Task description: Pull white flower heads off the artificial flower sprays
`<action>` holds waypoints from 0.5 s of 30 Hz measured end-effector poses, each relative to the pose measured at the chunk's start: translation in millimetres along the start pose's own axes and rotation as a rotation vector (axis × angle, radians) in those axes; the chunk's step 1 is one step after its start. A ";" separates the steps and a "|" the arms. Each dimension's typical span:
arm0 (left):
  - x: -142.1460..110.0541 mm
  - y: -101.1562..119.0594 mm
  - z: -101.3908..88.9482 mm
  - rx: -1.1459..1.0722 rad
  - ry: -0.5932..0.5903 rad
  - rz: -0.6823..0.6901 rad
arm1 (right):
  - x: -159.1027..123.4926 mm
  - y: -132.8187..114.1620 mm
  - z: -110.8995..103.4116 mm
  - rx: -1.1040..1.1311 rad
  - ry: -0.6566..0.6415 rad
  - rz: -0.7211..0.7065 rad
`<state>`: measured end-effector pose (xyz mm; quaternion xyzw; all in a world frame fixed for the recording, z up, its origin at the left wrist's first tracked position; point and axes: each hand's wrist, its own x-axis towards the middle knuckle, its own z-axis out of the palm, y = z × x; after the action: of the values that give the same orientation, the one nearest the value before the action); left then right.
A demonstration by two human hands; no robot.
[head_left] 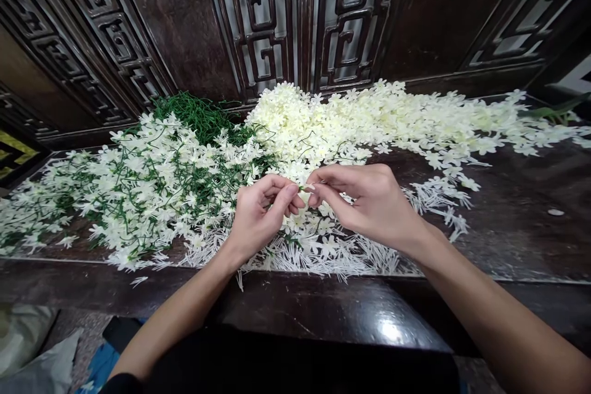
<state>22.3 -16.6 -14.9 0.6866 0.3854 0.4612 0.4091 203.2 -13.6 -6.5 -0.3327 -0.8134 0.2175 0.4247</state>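
My left hand [261, 212] and my right hand [364, 200] meet fingertip to fingertip above the dark wooden table [508, 221]. Between their pinched fingers is a small white artificial flower piece [306, 187], mostly hidden by the fingers. Under the hands lie loose white flowers and thin white stamen pieces [323, 252]. To the left is a heap of white flowers on green wire stems [152, 184]. Behind the hands and to the right spreads a big pile of cream petals [383, 117].
A carved dark wooden screen [258, 18] stands right behind the table. Bare green stems [198, 114] are heaped at the back left. White bags [28, 345] lie on the floor at lower left. The table's front edge [323, 295] runs below my wrists.
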 end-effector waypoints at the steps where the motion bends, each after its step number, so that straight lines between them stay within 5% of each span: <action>1: -0.1 -0.1 0.0 -0.004 -0.005 0.000 | -0.3 0.2 0.1 -0.014 -0.008 -0.002; 15: -1.2 -3.7 0.2 0.000 -0.024 0.006 | -3.2 -0.5 6.3 -0.019 -0.030 -0.021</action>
<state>21.5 -16.4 -18.7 0.6933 0.3785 0.4539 0.4124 199.1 -16.8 -11.3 -0.3248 -0.8252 0.2100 0.4116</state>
